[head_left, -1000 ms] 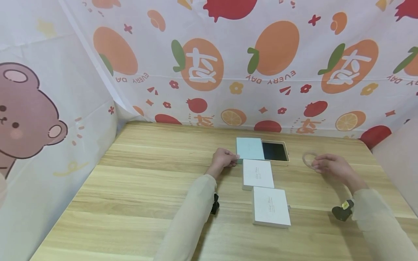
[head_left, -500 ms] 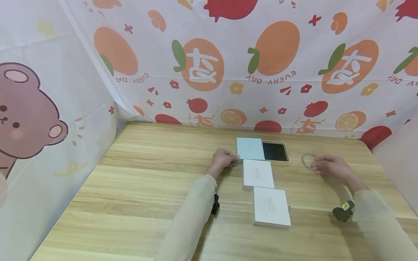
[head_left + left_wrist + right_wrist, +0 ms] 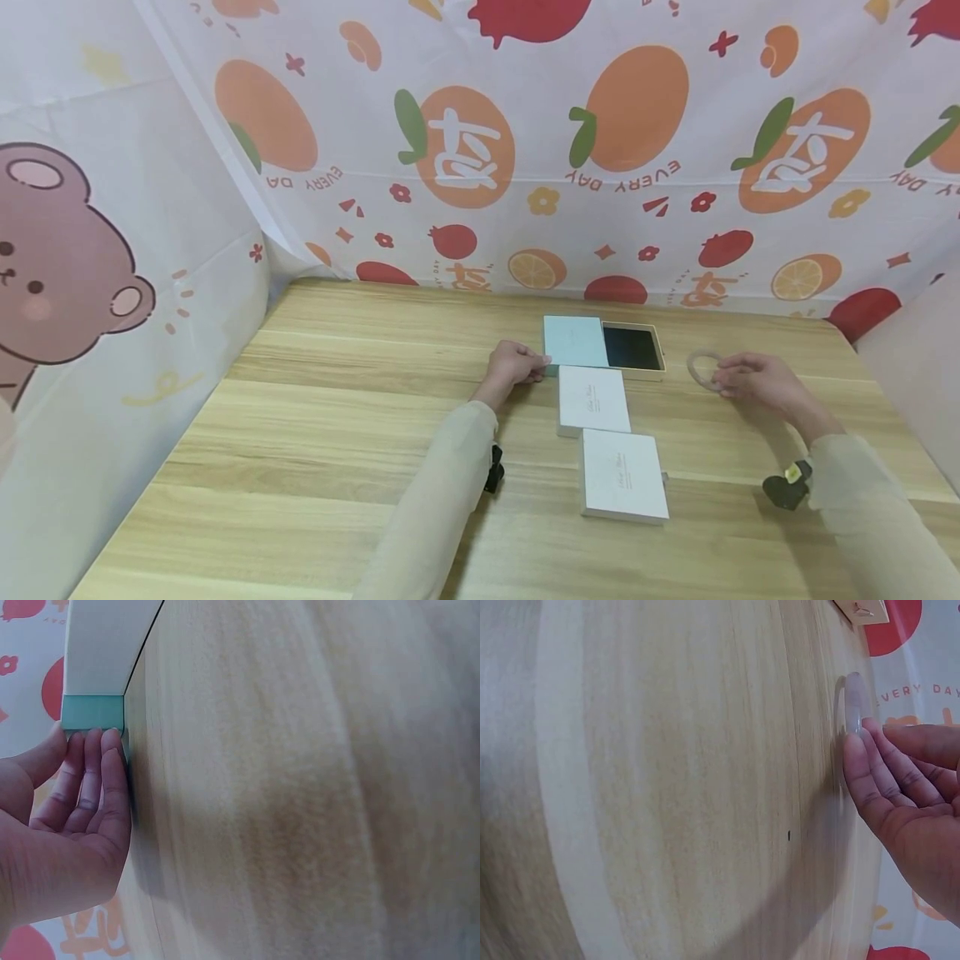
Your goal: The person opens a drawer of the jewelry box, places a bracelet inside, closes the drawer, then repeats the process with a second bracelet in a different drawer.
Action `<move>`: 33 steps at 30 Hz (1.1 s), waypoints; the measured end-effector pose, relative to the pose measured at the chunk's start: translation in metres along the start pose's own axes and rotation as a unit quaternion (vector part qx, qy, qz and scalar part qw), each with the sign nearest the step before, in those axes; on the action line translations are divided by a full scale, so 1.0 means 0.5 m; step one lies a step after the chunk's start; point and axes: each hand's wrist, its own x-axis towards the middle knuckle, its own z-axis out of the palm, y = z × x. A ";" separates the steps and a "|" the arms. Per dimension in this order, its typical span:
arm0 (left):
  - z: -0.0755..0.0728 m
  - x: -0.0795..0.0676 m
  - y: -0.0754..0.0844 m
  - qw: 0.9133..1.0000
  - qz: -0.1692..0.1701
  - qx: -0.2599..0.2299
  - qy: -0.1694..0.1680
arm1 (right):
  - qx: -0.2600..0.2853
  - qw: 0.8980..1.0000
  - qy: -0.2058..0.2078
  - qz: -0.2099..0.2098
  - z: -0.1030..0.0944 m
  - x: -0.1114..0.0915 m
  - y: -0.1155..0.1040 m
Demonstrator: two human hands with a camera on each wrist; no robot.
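Note:
Near the back of the table, my left hand holds the near left corner of a light-blue drawer box, thumb at its top edge and fingers against its teal end. The box's drawer, lined in black, is slid out to the right. To the right of it, my right hand pinches a pale translucent bangle between thumb and fingers. In the right wrist view the bangle appears edge-on, close over the tabletop.
A white box sits just in front of the light-blue box, and a larger white box with a small pull tab lies nearer. A fruit-print curtain rises behind the wooden table.
My right hand has shifted slightly left with the bangle, nearer the drawer. The left hand and the boxes have stayed in place.

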 end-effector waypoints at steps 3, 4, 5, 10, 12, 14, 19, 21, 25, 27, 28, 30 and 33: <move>0.001 0.000 0.000 1.000 0.001 0.001 -0.001 | 0.014 1.000 0.000 -0.004 -0.001 -0.001 -0.002; 0.001 0.000 0.001 1.000 0.002 0.001 -0.001 | 0.015 1.000 0.000 -0.005 -0.001 -0.001 -0.003; 0.001 -0.001 0.001 1.000 0.002 0.001 -0.001 | 0.015 1.000 0.000 -0.008 -0.001 -0.001 -0.003; -0.001 -0.003 0.002 1.000 0.003 -0.005 -0.002 | -0.003 1.000 0.004 -0.014 -0.001 -0.002 -0.009; -0.002 -0.004 0.002 1.000 0.003 -0.008 -0.003 | -0.018 1.000 0.008 -0.014 0.000 -0.002 -0.012; -0.003 -0.003 0.002 1.000 0.001 -0.011 -0.004 | -0.037 0.999 0.011 -0.014 0.000 -0.002 -0.015; -0.003 -0.003 0.003 1.000 0.000 -0.012 -0.005 | -0.070 0.997 0.016 -0.020 0.004 -0.004 -0.021; -0.003 -0.003 0.002 1.000 0.000 -0.014 -0.005 | -0.078 0.996 0.015 -0.026 0.008 -0.005 -0.022; -0.003 -0.004 0.002 1.000 -0.001 -0.017 -0.007 | -0.088 0.995 0.014 -0.034 0.014 -0.007 -0.024; -0.003 -0.004 0.003 1.000 -0.001 -0.015 -0.006 | -0.087 0.996 0.016 -0.031 0.016 -0.007 -0.023; -0.003 -0.004 0.003 1.000 -0.001 -0.014 -0.006 | -0.089 0.995 0.016 -0.030 0.016 -0.007 -0.022; -0.002 -0.004 0.004 1.000 -0.004 -0.011 -0.004 | -0.091 0.995 0.016 -0.029 0.016 -0.006 -0.021; -0.001 0.001 0.004 1.000 -0.015 -0.013 -0.004 | -0.091 0.995 0.016 -0.031 0.014 -0.004 -0.019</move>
